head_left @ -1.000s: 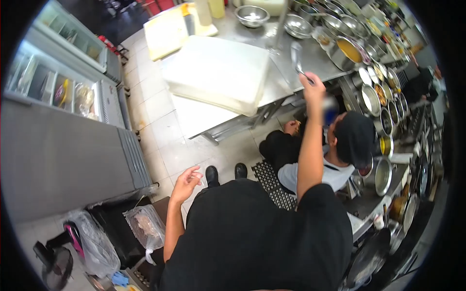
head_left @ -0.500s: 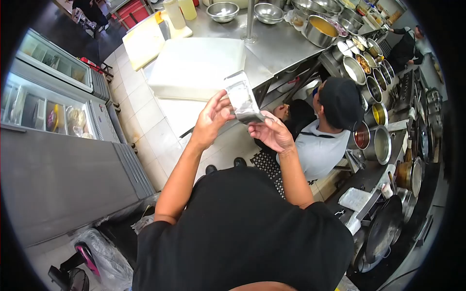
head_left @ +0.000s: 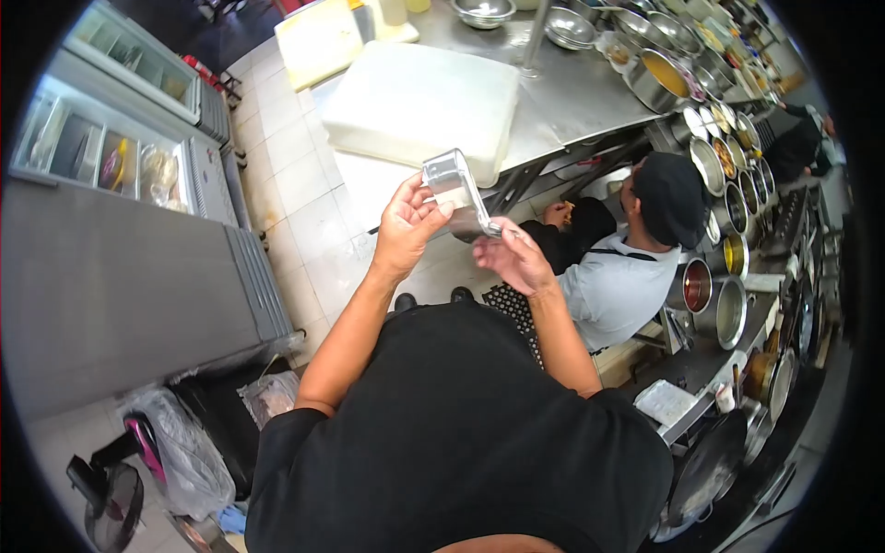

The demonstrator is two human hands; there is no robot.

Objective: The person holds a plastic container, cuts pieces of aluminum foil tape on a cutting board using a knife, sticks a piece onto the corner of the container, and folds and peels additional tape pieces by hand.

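Note:
In front of my chest, a small, shiny rectangular metal container (head_left: 449, 175) is held tilted in the air. My left hand (head_left: 406, 230) grips its left side, thumb on the near face and fingers around the edge. At the lower right corner, the thumb and index finger of my right hand (head_left: 518, 260) pinch the rim, while its other fingers are slightly smeared by motion. Just beyond the container, a large whitish plastic tub (head_left: 419, 101) rests upside down or closed on the steel table (head_left: 567, 115); which of these I cannot tell.
A seated person in a black cap (head_left: 673, 203) is close on my right. Stove-side pots (head_left: 724, 313) and a wok (head_left: 710, 470) line the right. Glass-topped freezers (head_left: 120, 267) stand left. Cutting boards (head_left: 318, 41) and steel bowls (head_left: 570, 28) sit on the table.
My view has shifted, so the surroundings appear further right and lower. The container has turned a little, and my right hand's fingers have moved at its lower corner.

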